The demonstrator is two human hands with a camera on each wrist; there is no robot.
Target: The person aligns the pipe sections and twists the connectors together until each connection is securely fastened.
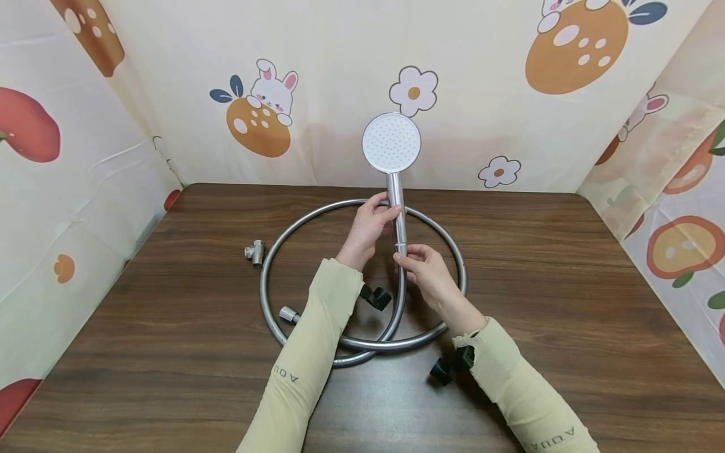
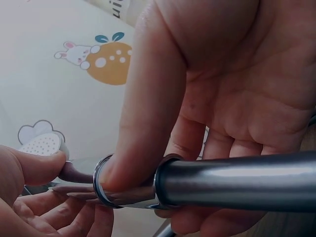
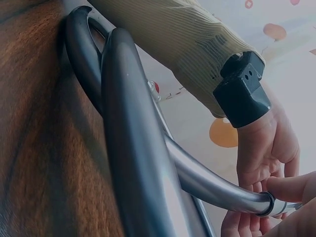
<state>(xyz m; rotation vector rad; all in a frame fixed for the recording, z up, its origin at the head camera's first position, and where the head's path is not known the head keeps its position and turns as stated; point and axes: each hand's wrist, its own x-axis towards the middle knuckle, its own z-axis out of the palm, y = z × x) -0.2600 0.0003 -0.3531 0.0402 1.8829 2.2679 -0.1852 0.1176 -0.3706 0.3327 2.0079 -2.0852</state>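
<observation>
A chrome handheld shower head (image 1: 391,143) stands upright, its perforated white face towards me. My left hand (image 1: 365,229) grips its handle partway down, thumb across the front. Just below, my right hand (image 1: 427,274) pinches the shiny collar where the grey metal shower hose (image 1: 400,296) meets the handle. In the left wrist view, the right thumb presses on the metal connector (image 2: 136,199) at the hose's end. The right wrist view has the hose (image 3: 140,138) looping close up, with the left hand (image 3: 261,153) beyond it.
The hose lies coiled in a wide loop on the brown wooden table (image 1: 538,283). Its other end, a metal nut (image 1: 289,314), rests inside the loop beside the left sleeve. A small chrome valve fitting (image 1: 256,253) sits left of the coil. Patterned curtains (image 1: 340,94) surround the table.
</observation>
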